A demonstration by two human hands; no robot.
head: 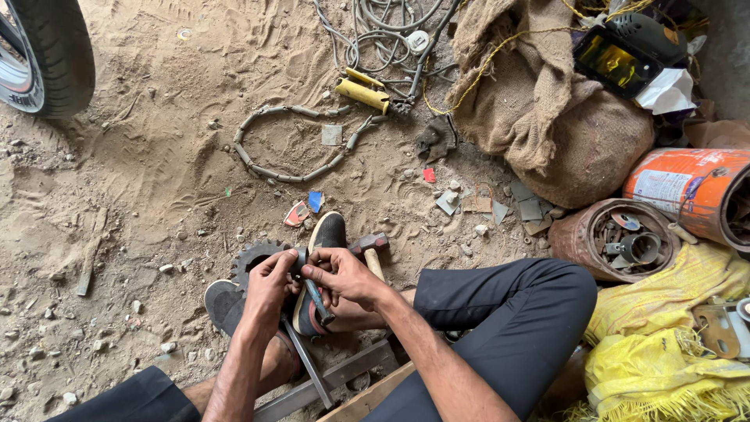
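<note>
sprocket (251,259) lies on the sand just left of both hands, half hidden. left hand (269,285) and right hand (344,275) pinch together on a small dark tool (316,297), perhaps a chain link, its shaft slanting toward the person.

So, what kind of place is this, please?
Probably an informal outdoor repair or metal workshop on a dirt floor: a hammer, a toothed sprocket, a rusty can of metal parts and a tyre lie around.
</note>
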